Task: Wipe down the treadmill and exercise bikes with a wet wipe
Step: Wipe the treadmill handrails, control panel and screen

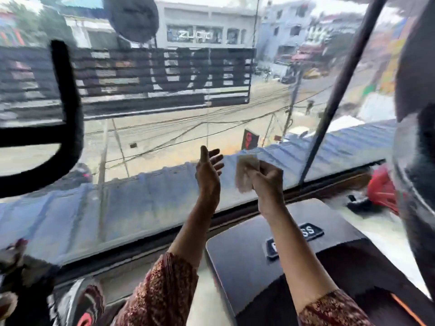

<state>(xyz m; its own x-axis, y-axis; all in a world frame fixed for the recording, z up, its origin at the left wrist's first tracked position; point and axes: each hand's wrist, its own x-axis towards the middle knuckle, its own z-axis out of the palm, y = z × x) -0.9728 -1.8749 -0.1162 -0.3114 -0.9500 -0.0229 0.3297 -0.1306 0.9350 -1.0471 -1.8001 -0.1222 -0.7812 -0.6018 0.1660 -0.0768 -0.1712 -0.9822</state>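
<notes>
In front of a wide window, both hands are raised side by side, close but not touching. The right hand pinches a pale wet wipe, its fingers curled round the wipe's lower right part. The wipe stands up in the air between the two hands, blurred, touching no machine. The left hand holds nothing: its fingers are straight and spread, with the palm turned toward the wipe. Patterned red sleeves cover both forearms up to the elbow. Below the right arm lies the dark front cover of the treadmill, bearing a label partly hidden by that arm. A curved black bar crosses the window at left. A red object, too blurred to identify, sits near the window at right.
</notes>
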